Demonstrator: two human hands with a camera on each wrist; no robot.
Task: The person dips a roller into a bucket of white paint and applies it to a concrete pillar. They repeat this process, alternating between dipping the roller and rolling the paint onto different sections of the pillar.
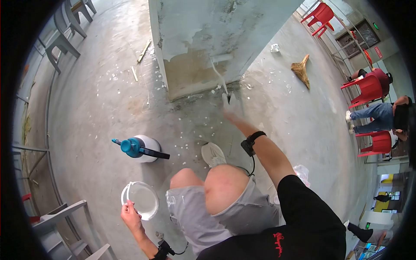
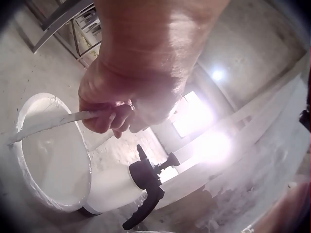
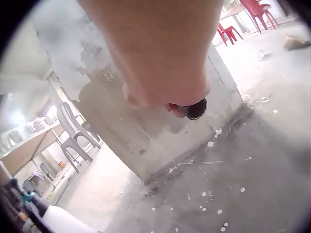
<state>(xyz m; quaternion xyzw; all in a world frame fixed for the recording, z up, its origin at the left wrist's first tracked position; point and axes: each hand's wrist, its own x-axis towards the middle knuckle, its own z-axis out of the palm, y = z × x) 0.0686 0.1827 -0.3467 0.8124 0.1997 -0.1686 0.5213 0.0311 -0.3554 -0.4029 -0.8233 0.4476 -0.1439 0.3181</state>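
My right hand grips the handle of a paint roller, whose white sleeve lies against the lower part of a patchy painted pillar. In the right wrist view the hand hides most of the roller, but the dark end of its handle sticks out of the fist. Low and to the left, my left hand holds the white bail of a bucket, with the fingers curled round it. White coats the bucket's inside. Beyond the bucket stands a pump sprayer with a blue top and white tank.
White drips and flakes dot the concrete floor. Thin strips lie left of the pillar. A straw broom head and crumpled plastic lie to its right. Grey chairs line the left; people sit and stand near red chairs.
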